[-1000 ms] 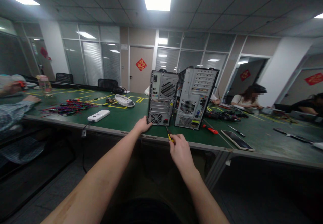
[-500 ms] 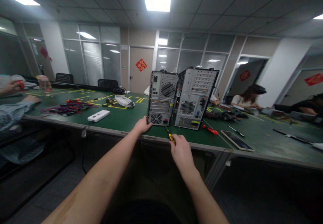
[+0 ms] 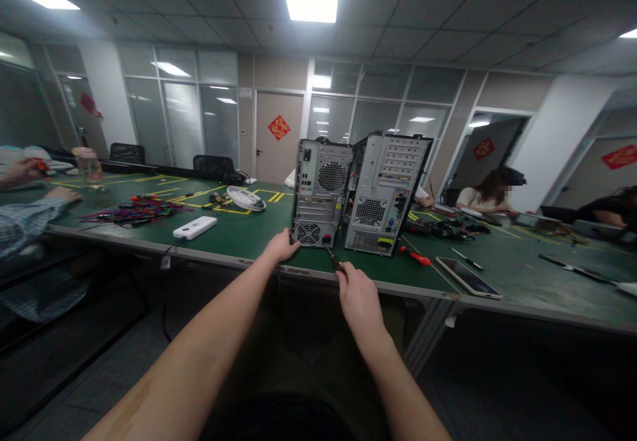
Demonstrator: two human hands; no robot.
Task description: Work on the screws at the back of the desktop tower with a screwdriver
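Note:
Two computer towers stand upright side by side on the green table, their rear panels facing me. At the lower left corner of the left computer tower (image 3: 318,192) is my left hand (image 3: 282,247), its thumb in front and its fingers curled round the side edge, mostly hidden. My right hand (image 3: 359,292) is closed on the handle of a screwdriver (image 3: 336,263). Its shaft points up and away to the bottom edge of the same tower's rear panel, below the power socket; whether the tip sits in a screw I cannot tell. The right computer tower (image 3: 373,192) is touched by neither hand.
Right of the towers lie a red screwdriver (image 3: 415,256), a phone (image 3: 468,277) and dark cables (image 3: 442,228). To the left are a white power bank (image 3: 195,227), a heap of coloured wires (image 3: 137,211) and a white fan-like part (image 3: 245,198). Other people sit at both sides.
The screwdriver handle has turned in my right hand: its yellow side showed before, a darker side shows now. My right hand has shifted slightly right; my left hand stays on the tower.

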